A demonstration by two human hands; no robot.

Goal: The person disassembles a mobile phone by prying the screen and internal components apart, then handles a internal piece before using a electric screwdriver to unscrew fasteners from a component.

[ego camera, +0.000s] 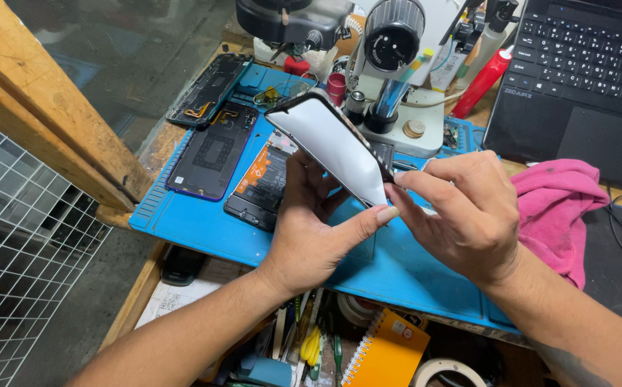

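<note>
Both forearms enter from the lower edge and meet over a blue work mat point(203, 226). Left of them, on the mat, lie a dark phone back cover point(214, 152) and, just beside it, an opened phone body point(262, 179) with an orange-labelled battery; a black phone frame point(209, 89) rests further back.

The left hand point(311, 229) cradles a phone screen panel point(329, 143) from below. Its fingers curl behind the panel's underside and its thumb reaches across to the panel's near lower corner, so the hand is partly closed around the piece. The panel is lifted clear of the mat and tilted, its pale face turned up toward the camera, its far end pointing at a microscope base point(404, 122).

The right hand point(465, 211) comes in from the other side, fingers bent, thumb and forefinger pinched at that same lower corner, touching the panel's edge opposite the left thumb. Whether they grip a film or the panel itself cannot be told.

Right of it, a pink cloth point(554, 208) lies beside a black laptop point(583, 79).
</note>
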